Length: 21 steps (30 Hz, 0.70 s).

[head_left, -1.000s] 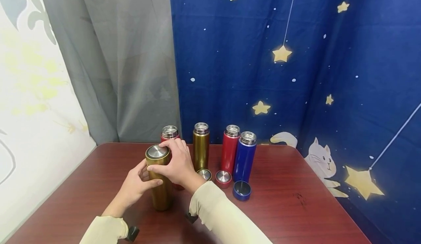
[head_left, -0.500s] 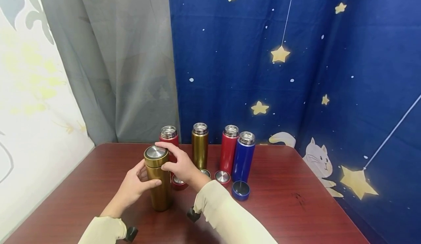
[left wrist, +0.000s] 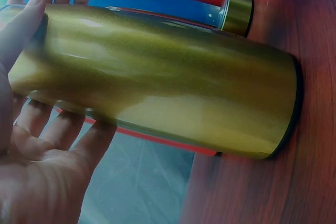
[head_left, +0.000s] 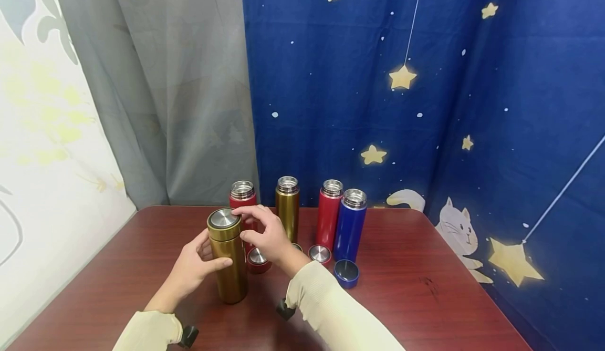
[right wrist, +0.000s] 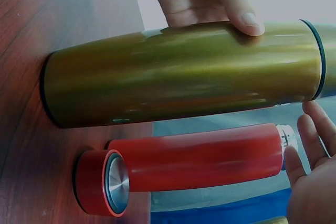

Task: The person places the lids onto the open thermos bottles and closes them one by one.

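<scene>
A gold thermos bottle stands upright at the left front of the table, capped by a gold lid with a silver top. My left hand grips its body from the left, the thumb across the near side and the fingers behind. On the other side, my right hand has its fingers loosely extended, the fingertips right at the lid's edge and the thumb by the seam below. An uncapped red thermos bottle stands just behind, partly hidden by the gold one, with its upturned red lid in front.
Farther back stand uncapped gold, red and blue thermos bottles. Before them lie a red lid, a blue lid and a gold lid, mostly hidden in the head view. Curtains hang behind the table.
My right hand has loosened from the gold thermos lid and shifted right, its fingers sliding from the top to the edge. The lid's seam shows now. My left hand keeps its grip.
</scene>
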{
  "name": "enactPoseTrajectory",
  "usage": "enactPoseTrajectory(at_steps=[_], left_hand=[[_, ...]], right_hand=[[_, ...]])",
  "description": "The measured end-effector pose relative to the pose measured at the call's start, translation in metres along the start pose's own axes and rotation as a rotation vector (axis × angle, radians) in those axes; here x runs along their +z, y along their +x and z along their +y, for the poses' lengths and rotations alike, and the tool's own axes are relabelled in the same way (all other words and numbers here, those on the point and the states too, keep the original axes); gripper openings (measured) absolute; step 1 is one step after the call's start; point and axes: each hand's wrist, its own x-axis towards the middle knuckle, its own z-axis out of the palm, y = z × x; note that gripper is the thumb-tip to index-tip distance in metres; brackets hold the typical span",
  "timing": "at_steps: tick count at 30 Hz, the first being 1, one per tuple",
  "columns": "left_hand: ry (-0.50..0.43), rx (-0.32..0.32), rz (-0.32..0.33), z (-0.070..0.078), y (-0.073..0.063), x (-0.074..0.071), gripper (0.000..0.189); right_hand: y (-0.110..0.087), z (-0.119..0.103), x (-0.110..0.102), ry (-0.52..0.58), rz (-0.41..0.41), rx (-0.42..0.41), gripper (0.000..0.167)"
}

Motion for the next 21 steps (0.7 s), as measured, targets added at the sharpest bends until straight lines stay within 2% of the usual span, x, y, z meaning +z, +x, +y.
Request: enactPoseTrajectory(at_steps=[3,5,10,13,16,21], left_hand=[[-0.002,0.002,0.001,0.001,0.0,0.0,0.077],[-0.002,0.004,0.002,0.001,-0.001,-0.001,0.077],[-0.003,0.011,0.002,0.0,-0.001,-0.001,0.077],[-0.007,0.008,-0.005,-0.001,0.0,0.0,0.076],[-0.006,0.0,-0.009,-0.001,0.0,0.0,0.076],[0.006,-0.004,-0.005,0.0,0.0,-0.001,0.077]], right_hand=[[0.002,0.013,0.003,-0.029,0.02,0.003,0.037],[0.004,0.016,0.005,-0.039,0.012,0.007,0.042],[0.01,0.015,0.009,-0.015,-0.103,0.068,0.065],[0.012,0.013,0.009,0.013,-0.168,0.129,0.063],[0.012,0.014,0.007,0.026,-0.185,0.157,0.056],[0.012,0.016,0.005,-0.048,-0.171,0.125,0.053]])
